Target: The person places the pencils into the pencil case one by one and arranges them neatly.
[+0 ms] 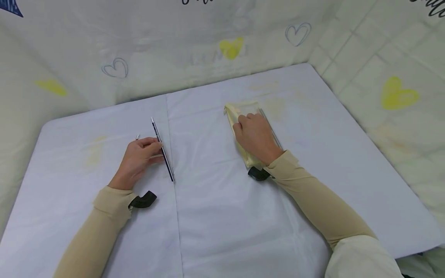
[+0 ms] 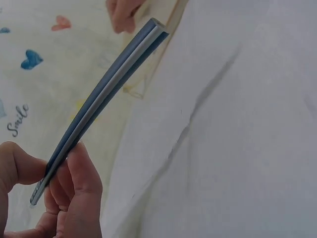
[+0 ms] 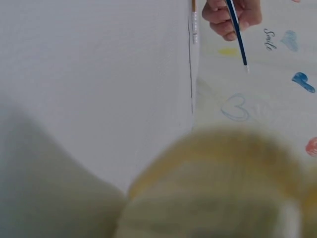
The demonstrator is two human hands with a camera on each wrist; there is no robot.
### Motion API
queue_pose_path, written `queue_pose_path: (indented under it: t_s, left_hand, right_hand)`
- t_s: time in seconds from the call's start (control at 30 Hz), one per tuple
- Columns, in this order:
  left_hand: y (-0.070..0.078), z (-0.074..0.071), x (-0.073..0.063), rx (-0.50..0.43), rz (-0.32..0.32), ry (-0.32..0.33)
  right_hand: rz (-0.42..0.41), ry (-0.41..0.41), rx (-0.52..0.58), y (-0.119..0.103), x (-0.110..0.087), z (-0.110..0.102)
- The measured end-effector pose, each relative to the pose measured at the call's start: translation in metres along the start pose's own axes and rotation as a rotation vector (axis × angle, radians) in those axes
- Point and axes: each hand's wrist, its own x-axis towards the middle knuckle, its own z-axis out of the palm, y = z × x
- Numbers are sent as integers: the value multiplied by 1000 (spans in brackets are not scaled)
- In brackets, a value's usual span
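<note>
Two hands: both lay on the pale surface (image 1: pixel 215 216), well apart from each other.
Left hand (image 1: pixel 137 158): it rested left of the fold line in the sheet, its fingers (image 2: pixel 81 183) curled and pinching a dark pencil (image 1: pixel 162 150) near one end.
Dark pencil: a long blue-and-white stick that lay along the fold line in the head view; in the left wrist view its free end stood out past the fingers (whether that end touched the sheet could not be told).
Second pencil (image 1: pixel 137 137): only its light tip showed beyond the left hand's knuckles, just beside the hand; the right wrist view showed a thin brown-ended one (image 3: pixel 193 20) next to the same hand.
Right hand (image 1: pixel 255 137): it lay palm down on a yellow pouch (image 1: pixel 243 110), fingers pressed together and bent at the far end of it; whether they pinched the cloth or merely pressed on it could not be told.
Yellow pouch: a flat, narrow cloth case right of the middle of the surface, mostly covered by the hand, its far end and near corner showing.
Grey strip (image 1: pixel 272 131): a thin straight edge ran along the pouch's right side, touching it.
Sleeves: both arms wore tan sleeves (image 1: pixel 313 197), each with a black wrist mount (image 1: pixel 144 200).
Surroundings: cream cloth with yellow and outlined hearts (image 1: pixel 231 48) rose behind and beside the surface.
</note>
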Motion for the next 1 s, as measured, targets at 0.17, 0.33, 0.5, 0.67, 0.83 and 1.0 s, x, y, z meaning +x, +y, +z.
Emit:
queue_pose_path:
  t_s: [0.17, 0.33, 0.5, 0.67, 0.83, 1.0]
  left_hand:
    - [6, 12, 3, 3, 6, -6]
    - [9, 21, 4, -21, 9, -6]
    - [6, 29, 6, -31, 10, -27]
    - [11, 36, 7, -48, -17, -15]
    - [13, 42, 9, -66, -10, -27]
    - [11, 51, 9, -65, 7, -37]
  right_hand:
    - [-2, 6, 5, -2, 0, 0]
    - [12, -10, 11, -5, 0, 0]
    - [30, -14, 0, -6, -1, 0]
    - [26, -3, 3, -7, -2, -2]
    - [18, -9, -8, -8, -3, -3]
    - [9, -3, -19, -9, -4, -2]
